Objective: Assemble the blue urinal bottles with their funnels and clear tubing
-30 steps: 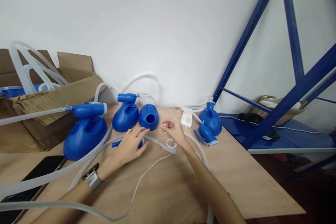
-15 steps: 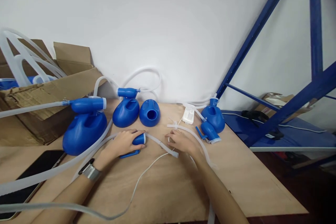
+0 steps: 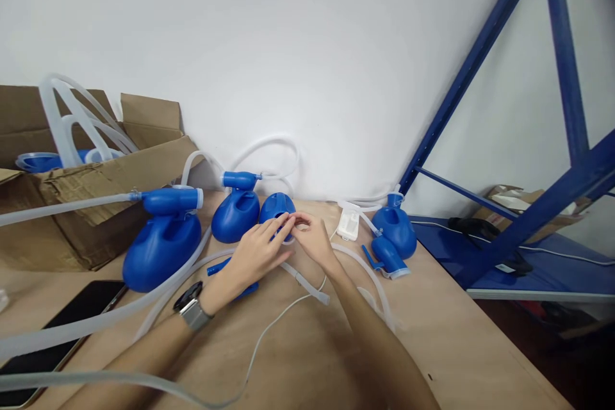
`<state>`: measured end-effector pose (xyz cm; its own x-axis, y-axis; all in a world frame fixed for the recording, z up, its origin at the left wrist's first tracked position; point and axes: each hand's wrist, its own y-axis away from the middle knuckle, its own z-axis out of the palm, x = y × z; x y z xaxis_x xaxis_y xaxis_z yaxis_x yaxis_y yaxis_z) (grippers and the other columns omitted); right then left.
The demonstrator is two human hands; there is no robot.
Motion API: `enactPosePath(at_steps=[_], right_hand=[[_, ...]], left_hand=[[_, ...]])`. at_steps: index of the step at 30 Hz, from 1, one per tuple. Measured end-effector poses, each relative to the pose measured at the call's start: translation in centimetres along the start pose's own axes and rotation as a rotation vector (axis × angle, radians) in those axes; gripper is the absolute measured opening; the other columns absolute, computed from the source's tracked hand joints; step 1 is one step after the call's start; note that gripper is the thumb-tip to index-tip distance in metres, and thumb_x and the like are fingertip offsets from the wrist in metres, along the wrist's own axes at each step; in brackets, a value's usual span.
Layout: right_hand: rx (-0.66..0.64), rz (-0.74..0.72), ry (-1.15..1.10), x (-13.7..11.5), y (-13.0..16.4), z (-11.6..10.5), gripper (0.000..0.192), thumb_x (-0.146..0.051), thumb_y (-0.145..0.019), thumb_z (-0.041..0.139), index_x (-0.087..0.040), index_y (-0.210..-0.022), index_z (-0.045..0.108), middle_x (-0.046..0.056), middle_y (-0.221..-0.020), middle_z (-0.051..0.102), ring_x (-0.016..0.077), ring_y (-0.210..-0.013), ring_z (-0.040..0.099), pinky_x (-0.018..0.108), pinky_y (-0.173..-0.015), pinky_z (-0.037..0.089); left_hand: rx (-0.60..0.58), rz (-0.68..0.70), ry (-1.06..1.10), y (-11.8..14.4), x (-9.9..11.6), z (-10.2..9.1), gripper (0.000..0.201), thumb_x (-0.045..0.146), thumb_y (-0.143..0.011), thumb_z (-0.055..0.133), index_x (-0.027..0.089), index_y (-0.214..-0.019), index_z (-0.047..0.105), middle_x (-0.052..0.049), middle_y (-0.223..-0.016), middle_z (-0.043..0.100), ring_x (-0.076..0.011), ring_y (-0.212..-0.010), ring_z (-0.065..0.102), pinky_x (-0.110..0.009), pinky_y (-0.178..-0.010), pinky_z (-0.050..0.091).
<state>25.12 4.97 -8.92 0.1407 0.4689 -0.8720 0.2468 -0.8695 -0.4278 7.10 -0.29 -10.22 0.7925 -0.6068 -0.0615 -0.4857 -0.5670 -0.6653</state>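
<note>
Grip fingertips of left hand (image 3: pixel 257 253) and right hand (image 3: pixel 314 240) meet, palms down.

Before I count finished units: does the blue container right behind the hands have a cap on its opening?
Open. The blue container lies on its side, its round mouth facing the camera uncapped, just behind the left hand and right hand.

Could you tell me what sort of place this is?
Probably a small assembly or packing workshop: blue plastic containers with clear tubing lie on a plywood bench, beside a cardboard box of parts and blue steel racking.
</note>
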Motion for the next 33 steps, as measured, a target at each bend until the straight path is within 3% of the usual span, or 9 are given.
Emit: enactPosePath(at_steps=[3,6,10,12,14,17,27,30,33], right_hand=[[0.008,0.026,-0.148,0.9,-1.5,0.3,0.035,-0.048,-0.082,0.071,-0.020,-0.102,0.076,0.007,-0.094,0.079,0.0256,-0.090,0.073,0.040,-0.083,0.061],[0.025,0.042,-0.193,2.8,-2.6,-0.9,0.047,-0.055,-0.091,0.059,-0.021,-0.122,0.071,0.010,-0.117,0.076,0.0284,-0.113,0.070,0.045,-0.095,0.059],[-0.019,0.045,-0.143,5.9,-2.4,-1.8,0.047,-0.051,-0.087,0.065,-0.028,-0.127,0.071,0.006,-0.143,0.065,0.0288,-0.140,0.052,0.050,-0.122,0.036],[-0.112,0.053,-0.080,7.3,-1.6,-1.4,0.051,-0.049,-0.085,0.070,-0.031,-0.133,0.069,0.003,-0.152,0.058,0.0281,-0.147,0.044,0.049,-0.127,0.027],[-0.161,0.062,-0.041,8.5,-0.8,-0.6,0.057,-0.050,-0.088,0.067,-0.032,-0.142,0.062,0.003,-0.158,0.051,0.0274,-0.151,0.039,0.048,-0.128,0.025],[-0.114,0.067,-0.057,9.4,-0.2,0.5,0.059,-0.056,-0.093,0.060,-0.030,-0.146,0.057,0.005,-0.156,0.052,0.0273,-0.148,0.043,0.047,-0.125,0.031],[-0.025,0.027,-0.070,9.0,-0.6,1.1,0.048,-0.061,-0.097,0.052,-0.026,-0.127,0.065,0.006,-0.132,0.068,0.0256,-0.129,0.059,0.041,-0.115,0.042],[-0.024,0.012,-0.077,8.9,-0.3,1.0,0.043,-0.057,-0.098,0.052,-0.026,-0.124,0.065,0.006,-0.128,0.069,0.0252,-0.125,0.061,0.040,-0.113,0.044],[-0.009,0.011,-0.093,8.9,0.0,0.9,0.040,-0.055,-0.098,0.055,-0.025,-0.121,0.068,0.006,-0.124,0.070,0.0254,-0.121,0.063,0.040,-0.111,0.045]], left_hand=[[0.082,-0.064,0.077,-2.1,-1.0,0.7,0.049,0.033,-0.104,0.049,0.016,-0.151,0.048,-0.017,-0.147,0.061,-0.0287,-0.128,0.064,-0.040,-0.101,0.055],[0.017,-0.146,0.162,-3.3,-2.9,1.2,0.048,0.038,-0.099,0.059,0.018,-0.142,0.059,-0.015,-0.140,0.066,-0.0307,-0.124,0.066,-0.044,-0.104,0.055],[-0.169,-0.147,0.134,-3.5,-4.3,2.1,0.045,0.036,-0.093,0.069,0.016,-0.133,0.067,-0.016,-0.135,0.070,-0.0338,-0.118,0.069,-0.046,-0.099,0.057],[-0.180,-0.144,0.149,-3.3,-4.4,2.7,0.046,0.034,-0.094,0.068,0.016,-0.136,0.065,-0.016,-0.140,0.067,-0.0330,-0.122,0.067,-0.046,-0.102,0.056],[-0.161,-0.148,0.200,-3.2,-4.3,3.3,0.049,0.033,-0.096,0.066,0.016,-0.141,0.061,-0.016,-0.145,0.063,-0.0319,-0.127,0.065,-0.045,-0.105,0.055],[-0.129,-0.150,0.315,-3.0,-4.3,4.1,0.049,0.035,-0.097,0.064,0.017,-0.142,0.061,-0.014,-0.147,0.062,-0.0299,-0.131,0.063,-0.044,-0.111,0.052],[-0.010,-0.327,0.632,-2.3,-4.4,5.4,0.052,0.051,-0.084,0.077,0.023,-0.127,0.071,-0.010,-0.131,0.073,-0.0302,-0.121,0.068,-0.046,-0.108,0.054],[-0.050,-0.474,0.835,-2.6,-4.8,5.2,0.058,0.056,-0.090,0.067,0.021,-0.136,0.066,-0.011,-0.127,0.075,-0.0295,-0.114,0.071,-0.044,-0.100,0.059],[-0.048,-0.523,0.826,-2.6,-5.7,5.6,0.056,0.057,-0.095,0.060,0.020,-0.136,0.066,-0.013,-0.135,0.070,-0.0310,-0.127,0.065,-0.048,-0.111,0.051]])
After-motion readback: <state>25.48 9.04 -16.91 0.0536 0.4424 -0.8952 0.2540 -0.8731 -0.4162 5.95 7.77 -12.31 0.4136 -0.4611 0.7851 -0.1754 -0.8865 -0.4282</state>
